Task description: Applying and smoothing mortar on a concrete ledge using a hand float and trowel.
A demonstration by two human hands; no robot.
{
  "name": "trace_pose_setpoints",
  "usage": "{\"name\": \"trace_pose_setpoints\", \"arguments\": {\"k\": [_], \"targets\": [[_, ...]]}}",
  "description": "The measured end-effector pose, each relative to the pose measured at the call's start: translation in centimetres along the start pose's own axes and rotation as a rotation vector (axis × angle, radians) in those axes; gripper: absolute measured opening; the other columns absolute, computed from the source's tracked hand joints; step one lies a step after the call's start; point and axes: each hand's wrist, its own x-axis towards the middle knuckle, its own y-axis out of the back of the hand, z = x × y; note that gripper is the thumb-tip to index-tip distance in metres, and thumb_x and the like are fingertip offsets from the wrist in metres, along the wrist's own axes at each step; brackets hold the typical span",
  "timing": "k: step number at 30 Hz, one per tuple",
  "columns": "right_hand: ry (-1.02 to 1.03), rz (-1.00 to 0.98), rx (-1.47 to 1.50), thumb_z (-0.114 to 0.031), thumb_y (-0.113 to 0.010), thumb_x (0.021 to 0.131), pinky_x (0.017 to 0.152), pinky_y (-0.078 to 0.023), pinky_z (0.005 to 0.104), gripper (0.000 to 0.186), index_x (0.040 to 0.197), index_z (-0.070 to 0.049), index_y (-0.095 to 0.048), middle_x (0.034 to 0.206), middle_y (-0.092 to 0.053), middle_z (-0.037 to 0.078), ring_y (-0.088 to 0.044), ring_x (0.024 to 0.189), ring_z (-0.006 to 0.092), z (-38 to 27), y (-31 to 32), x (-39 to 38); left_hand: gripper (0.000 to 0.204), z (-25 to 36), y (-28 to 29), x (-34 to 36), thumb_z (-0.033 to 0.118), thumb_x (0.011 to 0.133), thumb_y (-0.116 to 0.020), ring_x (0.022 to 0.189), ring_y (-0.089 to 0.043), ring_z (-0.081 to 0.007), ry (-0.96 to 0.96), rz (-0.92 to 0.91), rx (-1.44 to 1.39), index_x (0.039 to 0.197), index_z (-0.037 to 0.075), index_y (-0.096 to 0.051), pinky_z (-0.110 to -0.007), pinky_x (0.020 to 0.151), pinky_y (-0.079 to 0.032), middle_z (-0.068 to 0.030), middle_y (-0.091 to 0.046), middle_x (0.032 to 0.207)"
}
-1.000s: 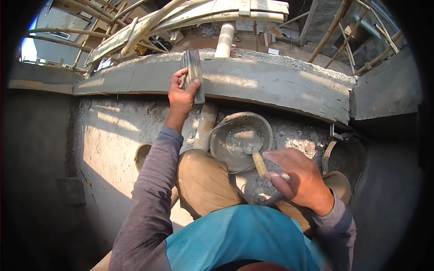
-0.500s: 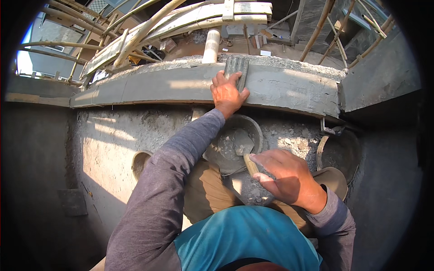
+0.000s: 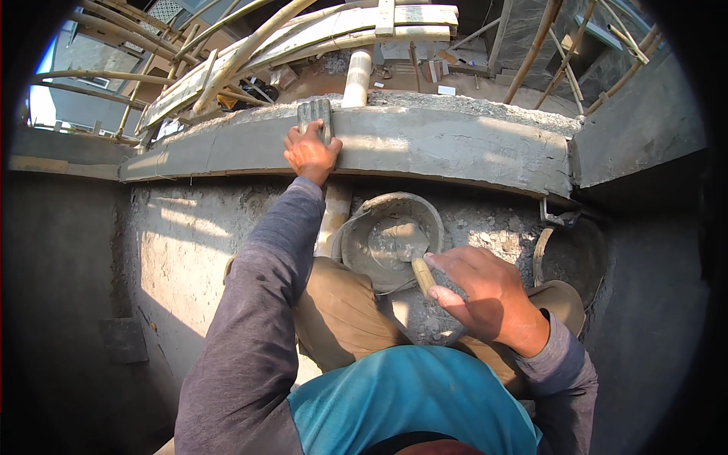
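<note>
My left hand grips a grey rectangular float with grooves on it, pressed against the face of a freshly plastered grey beam that runs across in front of me. My right hand holds a trowel by its pale wooden handle, low and to the right. The trowel's blade sits at a round bucket coated in grey mortar, between my right hand and the beam.
A second bucket stands right of my knee, with rubble nearby. A post passes under the beam. Bamboo scaffolding and pale planks stand beyond the ledge. A dark square board lies at lower left.
My left hand with the float swept right along the beam, then back leftward. The view shifted slightly. My right hand stayed low at the bucket, still on the trowel.
</note>
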Motion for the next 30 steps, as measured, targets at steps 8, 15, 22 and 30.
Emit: {"name": "trace_pose_setpoints", "arguments": {"k": [8, 15, 22, 30], "targets": [[0.037, -0.052, 0.05, -0.021, -0.079, 0.079, 0.073, -0.055, 0.0387, 0.044, 0.12, -0.01, -0.067, 0.103, -0.067, 0.005, -0.065, 0.086, 0.027, -0.7, 0.3, -0.4, 0.056, 5.3, 0.4, -3.0, 0.039, 0.073, -0.075, 0.121, -0.047, -0.0416, -0.271, 0.128, -0.174, 0.126, 0.021, -0.067, -0.053, 0.103, -0.039, -0.024, -0.049, 0.13], [0.009, -0.079, 0.059, -0.02, -0.077, 0.08, 0.076, -0.055, 0.0407, 0.043, 0.12, -0.008, -0.067, 0.104, -0.068, 0.011, -0.066, 0.089, 0.0321, -0.7, -0.6, 0.6, 0.057, 15.5, -2.6, -7.9, 0.036, 0.075, -0.075, 0.125, -0.042, -0.0433, -0.352, -0.12, -0.333, 0.129, 0.019, -0.063, -0.054, 0.105, -0.035, -0.0255, -0.044, 0.134], [-0.031, -0.031, -0.02, -0.024, -0.076, 0.081, 0.073, -0.054, 0.04, 0.044, 0.121, -0.009, -0.067, 0.104, -0.067, 0.007, -0.065, 0.086, 0.0289, 0.2, -0.3, 0.7, 0.056, 6.7, -1.2, -2.5, 0.039, 0.076, -0.074, 0.127, -0.041, -0.043, -0.111, -0.027, -0.103, 0.127, 0.021, -0.061, -0.053, 0.104, -0.036, -0.0255, -0.044, 0.134], [-0.013, -0.039, 0.011, -0.024, -0.077, 0.081, 0.073, -0.055, 0.0403, 0.044, 0.121, -0.01, -0.066, 0.106, -0.066, 0.006, -0.065, 0.087, 0.0284, 0.4, -0.5, 0.6, 0.058, 1.3, 1.4, -2.1, 0.04, 0.076, -0.073, 0.124, -0.044, -0.0417, -0.082, 0.071, -0.108, 0.13, 0.02, -0.064, -0.053, 0.105, -0.036, -0.0267, -0.046, 0.133]]}}
